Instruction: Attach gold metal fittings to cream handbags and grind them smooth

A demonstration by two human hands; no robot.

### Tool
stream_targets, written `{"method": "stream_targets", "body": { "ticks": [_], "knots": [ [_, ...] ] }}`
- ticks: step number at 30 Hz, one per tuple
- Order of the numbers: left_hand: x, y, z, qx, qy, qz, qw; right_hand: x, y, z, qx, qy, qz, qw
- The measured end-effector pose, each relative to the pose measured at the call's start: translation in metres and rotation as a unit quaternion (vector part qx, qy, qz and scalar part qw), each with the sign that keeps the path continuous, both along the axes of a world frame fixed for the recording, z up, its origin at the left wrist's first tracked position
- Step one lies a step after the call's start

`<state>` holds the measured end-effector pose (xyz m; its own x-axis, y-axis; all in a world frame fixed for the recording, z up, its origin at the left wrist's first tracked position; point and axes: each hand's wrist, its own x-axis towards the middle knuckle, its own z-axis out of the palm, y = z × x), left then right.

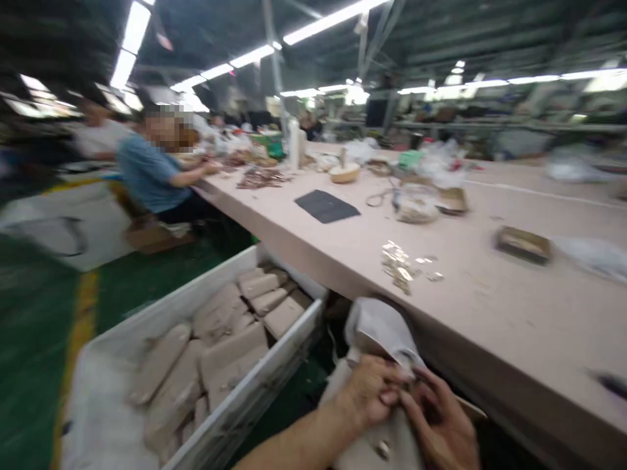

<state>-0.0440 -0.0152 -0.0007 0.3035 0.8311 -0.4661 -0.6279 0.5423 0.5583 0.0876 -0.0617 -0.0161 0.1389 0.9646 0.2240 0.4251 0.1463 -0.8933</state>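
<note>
Head view: my left hand (372, 391) and right hand (443, 427) meet low, under the tabletop (490, 313) edge. Both sets of fingers are pinched on one spot of a pale leather piece (385, 329). Its long axis runs up and away from me, flap end above my knuckles. The left hand is nearer the flap. Metal fittings (402, 266) lie on the tabletop beyond. A bin (294, 326) of tan pieces sits to my left.

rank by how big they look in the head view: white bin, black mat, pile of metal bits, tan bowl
white bin
black mat
pile of metal bits
tan bowl (farther off, so last two unsure)
</note>
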Motion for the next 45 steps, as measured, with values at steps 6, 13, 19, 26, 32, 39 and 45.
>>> {"method": "stream_targets", "body": {
  "ticks": [6, 13, 19, 26, 32, 39, 45],
  "knots": [
    [0.034, 0.0, -0.029, -0.013, 0.042, -0.064, 0.997, 0.041, -0.013, -0.036, -0.069, 0.163, -0.005, 0.984],
    [0.048, -0.004, -0.014, 0.106, 0.214, -0.057, 0.969, 0.045, -0.008, -0.042, -0.092, 0.261, 0.029, 0.961],
    [0.059, 0.007, -0.008, 0.091, 0.259, -0.034, 0.961, 0.051, -0.007, -0.035, -0.048, 0.191, 0.01, 0.98],
    [0.066, 0.022, 0.003, -0.014, 0.24, -0.038, 0.97, 0.069, 0.005, -0.009, 0.194, -0.067, 0.044, 0.978],
    [0.07, 0.032, 0.003, -0.054, 0.219, -0.049, 0.973, 0.077, 0.017, -0.006, 0.236, -0.111, 0.116, 0.958],
    [0.068, 0.011, 0.003, 0.071, 0.346, -0.032, 0.935, 0.082, 0.036, 0.018, 0.155, 0.043, 0.057, 0.985],
    [0.059, -0.002, 0.007, 0.365, 0.461, -0.012, 0.809, 0.089, 0.052, 0.02, 0.014, 0.129, 0.071, 0.989]
  ]
}}
